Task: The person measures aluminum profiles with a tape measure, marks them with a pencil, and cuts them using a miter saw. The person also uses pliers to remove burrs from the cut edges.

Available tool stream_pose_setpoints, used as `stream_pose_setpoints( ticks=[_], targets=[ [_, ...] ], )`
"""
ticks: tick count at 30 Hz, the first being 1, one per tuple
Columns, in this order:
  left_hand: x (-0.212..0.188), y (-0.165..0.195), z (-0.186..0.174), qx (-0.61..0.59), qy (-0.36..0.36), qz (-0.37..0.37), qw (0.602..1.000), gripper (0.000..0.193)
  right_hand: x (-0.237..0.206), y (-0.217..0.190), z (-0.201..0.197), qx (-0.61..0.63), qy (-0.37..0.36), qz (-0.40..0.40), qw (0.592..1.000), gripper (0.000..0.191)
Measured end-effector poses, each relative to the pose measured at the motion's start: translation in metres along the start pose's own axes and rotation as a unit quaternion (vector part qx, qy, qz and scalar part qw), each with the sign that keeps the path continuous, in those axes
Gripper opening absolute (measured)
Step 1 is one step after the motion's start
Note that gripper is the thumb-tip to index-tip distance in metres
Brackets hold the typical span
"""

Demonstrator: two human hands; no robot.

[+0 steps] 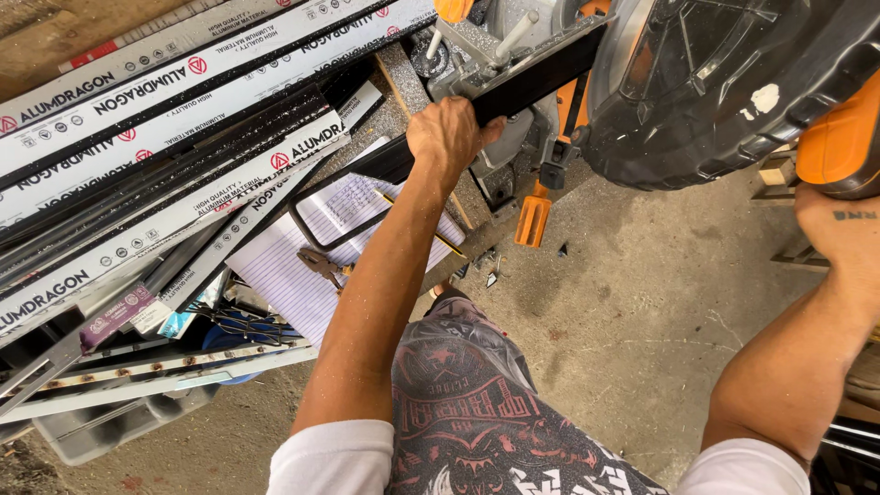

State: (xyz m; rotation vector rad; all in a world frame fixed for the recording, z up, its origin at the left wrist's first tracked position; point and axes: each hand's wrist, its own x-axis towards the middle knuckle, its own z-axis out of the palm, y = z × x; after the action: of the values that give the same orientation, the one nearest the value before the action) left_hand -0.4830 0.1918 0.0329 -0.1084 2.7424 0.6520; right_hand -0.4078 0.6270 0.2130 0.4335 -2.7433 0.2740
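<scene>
Left hand [446, 136] clamps a black bar [541, 78] against the saw [706, 82] fence; right hand [839, 229] reaches to the orange handle [839, 142], its grip hidden. Those left fingers seem near the blade's path, and a slipping bar could kick or drag them in.

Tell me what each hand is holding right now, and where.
Left hand presses the black bar mid-length on the saw bed; right hand grips the saw's orange handle.
</scene>
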Motion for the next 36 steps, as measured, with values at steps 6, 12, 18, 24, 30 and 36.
stream_pose_setpoints(
  ticks=[6,12,18,24,30,36],
  targets=[
    [0.0016,-0.001,0.0038,-0.007,0.035,0.014,0.999,0.078,-0.0006,-0.0037,0.0007,0.002,-0.002,-0.001,1.0,0.02],
    [0.0038,-0.002,0.0085,-0.006,0.007,0.009,1.0,0.079,-0.0002,-0.0059,0.0004,0.005,-0.001,-0.002,1.0,0.02],
    [0.0048,-0.0013,0.0097,-0.007,0.005,0.006,1.0,0.08,0.0007,-0.0068,0.0008,0.006,0.002,-0.001,1.0,0.02],
    [0.0041,-0.0014,0.0067,-0.008,0.007,0.008,1.0,0.079,0.0008,-0.0081,0.0025,0.003,0.004,0.0,1.0,0.021],
    [0.0042,-0.0013,0.0075,-0.006,0.019,0.009,1.0,0.079,0.0028,-0.0073,0.0051,0.008,0.007,0.005,1.0,0.022],
    [0.0055,-0.0012,0.0092,-0.011,0.018,0.01,1.0,0.079,0.0008,-0.008,0.0065,0.003,0.007,0.002,1.0,0.029]
  ],
)
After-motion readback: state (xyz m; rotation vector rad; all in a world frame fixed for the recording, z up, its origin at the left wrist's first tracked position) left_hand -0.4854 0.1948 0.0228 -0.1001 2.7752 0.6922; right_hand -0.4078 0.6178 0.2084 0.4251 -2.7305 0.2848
